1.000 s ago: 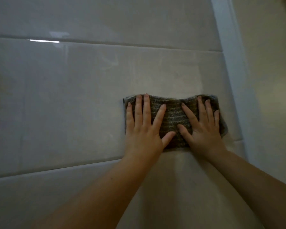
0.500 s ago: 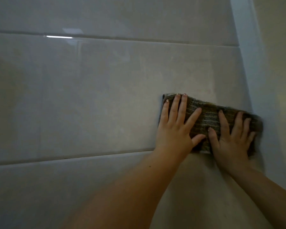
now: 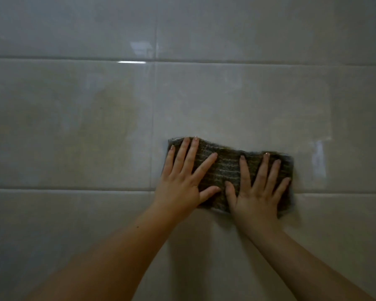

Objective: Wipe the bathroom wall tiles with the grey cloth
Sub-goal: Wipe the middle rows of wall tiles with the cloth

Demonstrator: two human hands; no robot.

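Fingers (image 3: 188,157) spread flat, your left hand (image 3: 182,181) and right hand (image 3: 258,187) press the grey cloth (image 3: 226,168), lying lengthwise left-to-right, against the wall tiles (image 3: 74,127).

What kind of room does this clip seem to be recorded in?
Probably a bathroom or similar tiled wet room: large glossy wall tiles separated by grout lines fill the view, and the left hand and right hand press a grey cloth flat against them.

Both the left hand (image 3: 180,183) and the right hand (image 3: 256,192) press flat, fingers (image 3: 191,153) spread, on a grey ribbed cloth (image 3: 224,168) against glossy pale wall tiles (image 3: 74,127).
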